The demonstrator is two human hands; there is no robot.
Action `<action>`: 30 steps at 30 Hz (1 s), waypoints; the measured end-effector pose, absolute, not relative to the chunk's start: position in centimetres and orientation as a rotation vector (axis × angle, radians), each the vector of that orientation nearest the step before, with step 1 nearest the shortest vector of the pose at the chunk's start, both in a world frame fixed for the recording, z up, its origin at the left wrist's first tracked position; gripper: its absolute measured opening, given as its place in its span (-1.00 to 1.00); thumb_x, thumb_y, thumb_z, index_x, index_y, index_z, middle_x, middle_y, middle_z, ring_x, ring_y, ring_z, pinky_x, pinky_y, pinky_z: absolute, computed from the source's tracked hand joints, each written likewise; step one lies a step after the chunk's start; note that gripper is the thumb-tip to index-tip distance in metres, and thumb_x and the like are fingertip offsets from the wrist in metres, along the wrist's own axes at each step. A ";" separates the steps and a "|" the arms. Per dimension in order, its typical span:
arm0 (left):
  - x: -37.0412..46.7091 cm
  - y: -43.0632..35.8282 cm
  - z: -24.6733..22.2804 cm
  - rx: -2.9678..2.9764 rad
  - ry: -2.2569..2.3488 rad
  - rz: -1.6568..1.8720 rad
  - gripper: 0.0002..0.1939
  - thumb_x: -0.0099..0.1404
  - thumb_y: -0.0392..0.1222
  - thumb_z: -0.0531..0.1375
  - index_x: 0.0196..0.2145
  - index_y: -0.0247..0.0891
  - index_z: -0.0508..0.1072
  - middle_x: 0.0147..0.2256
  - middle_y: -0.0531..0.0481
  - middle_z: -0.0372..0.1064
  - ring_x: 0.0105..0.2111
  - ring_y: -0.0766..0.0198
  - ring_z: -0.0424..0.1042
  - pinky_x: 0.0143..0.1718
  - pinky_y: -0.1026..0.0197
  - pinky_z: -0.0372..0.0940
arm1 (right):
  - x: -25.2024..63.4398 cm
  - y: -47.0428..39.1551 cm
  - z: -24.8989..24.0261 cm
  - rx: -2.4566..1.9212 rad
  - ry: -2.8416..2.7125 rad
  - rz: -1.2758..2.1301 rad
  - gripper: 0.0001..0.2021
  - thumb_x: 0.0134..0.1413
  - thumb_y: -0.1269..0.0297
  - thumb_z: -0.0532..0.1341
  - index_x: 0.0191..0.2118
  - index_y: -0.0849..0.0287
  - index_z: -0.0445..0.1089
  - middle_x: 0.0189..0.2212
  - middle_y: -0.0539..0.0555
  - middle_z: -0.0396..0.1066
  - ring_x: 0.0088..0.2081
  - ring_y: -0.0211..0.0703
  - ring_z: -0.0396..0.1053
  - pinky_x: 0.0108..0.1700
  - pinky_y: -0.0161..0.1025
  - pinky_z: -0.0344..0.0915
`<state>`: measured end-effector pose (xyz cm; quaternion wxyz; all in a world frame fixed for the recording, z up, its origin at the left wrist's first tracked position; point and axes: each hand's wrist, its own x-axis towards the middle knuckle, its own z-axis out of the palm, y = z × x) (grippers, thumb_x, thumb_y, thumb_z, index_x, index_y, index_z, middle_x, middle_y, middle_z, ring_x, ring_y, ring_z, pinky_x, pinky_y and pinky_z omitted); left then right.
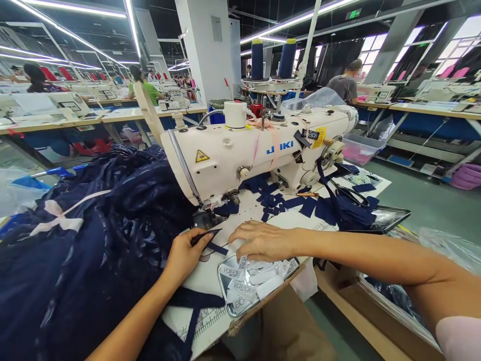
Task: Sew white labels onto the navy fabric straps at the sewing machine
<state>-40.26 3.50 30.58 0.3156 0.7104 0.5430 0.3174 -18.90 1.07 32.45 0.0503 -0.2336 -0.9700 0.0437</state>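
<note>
Slip, snag and spill risks at a crowded sewing station

Left hand (184, 255): thumb and fingers pinch a dark piece (211, 233), likely folded fabric, its tip poking out just in front of the presser-foot area (212, 217). Small pinch, so it could twist or slip. Fingers sit near the needle end; an accidental machine start is the obvious injury risk.

Right hand (263, 241): fingers curl down over white labels (242, 290) in a metal tray (221, 287). Can't tell if they grasp any. Labels overlap at mixed angles, so picking up 2 at once or a flipped one looks easy. Tray is at the table's front edge; a forearm bump could tip it.

Loose navy strip (217, 249) lies beside the left fingertips and could get caught along. Navy fabric heap (93, 260) crowds the left forearm; its weight could drag. Further out, navy scraps (276, 201) litter the machine bed by the sewing machine (210, 165) and might stray under the foot.
</note>
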 end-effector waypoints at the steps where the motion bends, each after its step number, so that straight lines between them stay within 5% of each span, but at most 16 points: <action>1: -40.5 3.5 30.6 1.761 1.399 0.851 -0.71 -0.03 0.03 0.13 -0.56 -0.28 0.39 -0.63 0.12 0.25 -0.64 0.36 0.22 -0.59 0.32 0.16 | -19.0 1.2 32.3 -0.721 -2.970 0.150 -0.87 0.02 0.38 0.17 -0.25 0.19 0.34 -0.02 0.12 0.17 -0.03 -0.07 0.11 -0.06 -0.16 0.09; 9: -40.7 3.4 30.7 1.417 1.229 0.897 -0.71 -0.15 -0.01 0.24 -0.54 -0.31 0.43 -0.60 0.13 0.25 -0.62 0.42 0.20 -0.60 0.36 0.16 | -19.0 0.6 31.7 -0.742 -2.949 0.132 -0.98 0.00 0.43 0.13 -0.38 0.24 0.28 -0.02 0.16 0.18 0.03 -0.11 0.07 0.00 -0.22 0.05; 15: -40.7 3.2 30.8 1.294 1.206 1.011 -0.72 -0.23 -0.03 0.30 -0.62 -0.32 0.43 -0.62 0.09 0.31 -0.61 0.42 0.23 -0.59 0.38 0.15 | -18.1 -0.6 33.4 -1.078 -2.913 -0.231 -0.83 -0.09 0.64 0.01 -0.40 0.28 0.25 -0.48 0.11 0.29 -0.45 -0.20 0.22 -0.31 -0.21 0.12; 25: -41.0 2.4 31.2 1.166 1.127 1.006 -0.63 -0.27 0.03 0.32 -0.60 -0.35 0.42 -0.67 0.08 0.28 -0.69 0.42 0.19 -0.68 0.35 0.11 | -23.8 0.7 33.2 -0.854 -1.713 1.270 -0.86 -0.07 0.39 0.12 -0.30 0.22 0.24 -0.53 -0.08 0.19 -0.59 -0.38 0.15 -0.53 -0.39 0.12; 30: -41.6 2.0 32.0 1.260 1.100 0.984 -0.65 -0.24 0.03 0.32 -0.62 -0.35 0.44 -0.67 0.10 0.25 -0.64 0.43 0.15 -0.59 0.36 0.07 | -27.0 2.1 32.4 -0.949 -1.771 0.980 -0.83 -0.16 0.56 0.10 -0.36 0.24 0.27 -0.55 -0.08 0.20 -0.52 -0.37 0.16 -0.46 -0.39 0.13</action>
